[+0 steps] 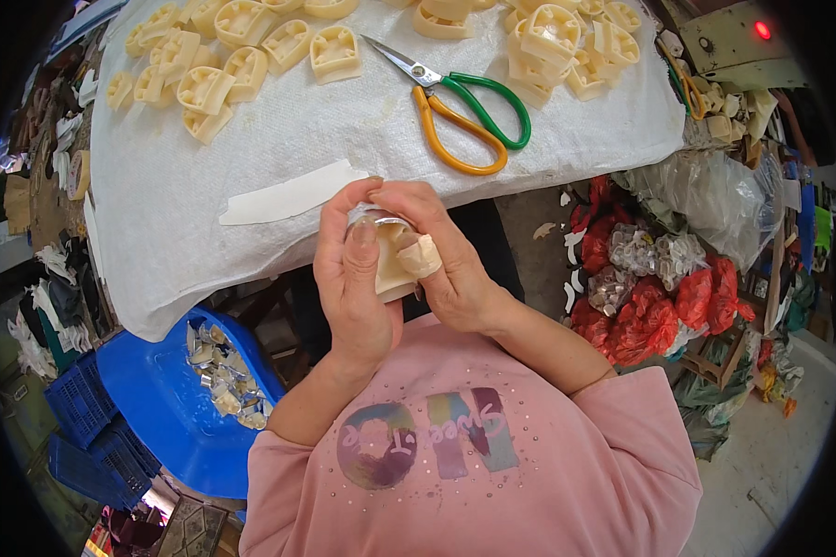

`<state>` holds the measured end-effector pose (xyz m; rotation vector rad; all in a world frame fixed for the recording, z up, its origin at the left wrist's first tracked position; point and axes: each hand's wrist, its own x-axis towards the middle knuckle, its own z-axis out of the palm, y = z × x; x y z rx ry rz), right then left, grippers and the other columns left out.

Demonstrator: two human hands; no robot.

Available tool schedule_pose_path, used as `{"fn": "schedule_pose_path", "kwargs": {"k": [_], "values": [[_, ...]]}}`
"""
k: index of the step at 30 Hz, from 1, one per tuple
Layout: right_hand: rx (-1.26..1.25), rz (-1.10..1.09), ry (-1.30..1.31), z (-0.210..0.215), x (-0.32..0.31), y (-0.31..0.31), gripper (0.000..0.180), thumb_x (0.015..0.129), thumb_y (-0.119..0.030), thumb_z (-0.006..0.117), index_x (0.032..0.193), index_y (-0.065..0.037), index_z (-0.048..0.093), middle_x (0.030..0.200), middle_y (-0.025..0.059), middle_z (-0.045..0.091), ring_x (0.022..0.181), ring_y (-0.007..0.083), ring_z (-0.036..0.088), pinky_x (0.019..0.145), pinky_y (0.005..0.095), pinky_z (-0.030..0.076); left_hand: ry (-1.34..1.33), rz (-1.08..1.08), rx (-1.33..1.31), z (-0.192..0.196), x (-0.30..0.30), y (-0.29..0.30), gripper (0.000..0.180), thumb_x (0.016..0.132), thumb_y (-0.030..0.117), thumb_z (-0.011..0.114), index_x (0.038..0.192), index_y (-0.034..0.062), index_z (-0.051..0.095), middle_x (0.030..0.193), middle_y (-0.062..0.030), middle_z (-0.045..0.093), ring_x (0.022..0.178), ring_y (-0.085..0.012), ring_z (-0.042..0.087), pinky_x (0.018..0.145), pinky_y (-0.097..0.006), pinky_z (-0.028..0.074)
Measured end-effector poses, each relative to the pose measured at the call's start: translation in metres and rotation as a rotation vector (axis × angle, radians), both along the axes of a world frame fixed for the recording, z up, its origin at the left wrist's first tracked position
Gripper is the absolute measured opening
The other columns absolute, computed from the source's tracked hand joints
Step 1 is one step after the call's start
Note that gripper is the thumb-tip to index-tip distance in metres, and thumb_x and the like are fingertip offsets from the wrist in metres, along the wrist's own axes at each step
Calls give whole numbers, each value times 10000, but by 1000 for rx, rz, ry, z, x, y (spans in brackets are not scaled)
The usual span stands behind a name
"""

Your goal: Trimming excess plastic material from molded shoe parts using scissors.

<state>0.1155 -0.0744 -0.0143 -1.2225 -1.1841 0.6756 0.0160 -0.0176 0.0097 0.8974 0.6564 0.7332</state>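
Cream plastic piece [392,265] is being held in front of the chest, just off the near edge of the worktop [279,139], w/ both hands wrapped round it. Left hand [353,278] is being closed on its side, thumb pressed on top; right hand [441,255] is being closed on the other side, a taped finger laid across it. A slip is being risked, prob. if the grip loosens: piece could be dropped toward the blue tub [172,408] below. Piece is looking blocky, pale, smooth, w/ a clear shiny bit at its top. Scissors [460,107] are lying near the far edge.
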Motion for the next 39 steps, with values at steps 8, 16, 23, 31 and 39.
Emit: {"fn": "schedule_pose_path", "kwargs": {"k": [8, 16, 23, 31, 39], "values": [[-46, 83, 217, -9, -5, -3, 437, 976, -278, 394, 1351, -54, 387, 1351, 149, 369, 1291, 283, 341, 1081, 388, 266, -143, 63, -124, -4, 0, 6, 335, 978, 347, 371, 1133, 81, 503, 1041, -72, 558, 974, -162, 557, 844, -312, 468], [127, -5, 137, -4, -10, 1, 332, 948, -157, 430, 1268, -74, 453, 1277, 135, 410, 1171, 250, 422, 1001, 351, 338, -220, 70, -128, -4, 3, 2, 202, 950, 296, 464, 1024, 109, 491, 947, -24, 517, 888, -125, 526, 794, -289, 455], [115, -66, 199, -14, -4, 4, 314, 955, -158, 424, 1251, -62, 466, 1198, 113, 440, 1068, 202, 473, 946, 307, 371, -118, 10, -135, -11, 4, 3, 336, 943, 368, 488, 1129, 89, 464, 1007, -45, 527, 947, -143, 538, 825, -296, 462], [-172, 136, 955, 9, 3, -1, 388, 968, -243, 430, 1282, -17, 468, 1116, 42, 437, 1072, 143, 473, 924, 277, 382, -225, -137, -91, -1, -5, 1, 633, 840, 173, 479, 1408, 88, 214, 1210, -136, 475, 1146, -225, 498, 934, -350, 453], [-2, -150, 104, 0, -4, 1, 312, 922, -103, 438, 1221, -32, 490, 1093, 115, 478, 975, 213, 508, 870, 304, 416, -104, -105, -31, -6, -3, -1, 555, 865, 178, 441, 1379, 91, 249, 1185, -135, 480, 1078, -194, 519, 904, -336, 458]]}}
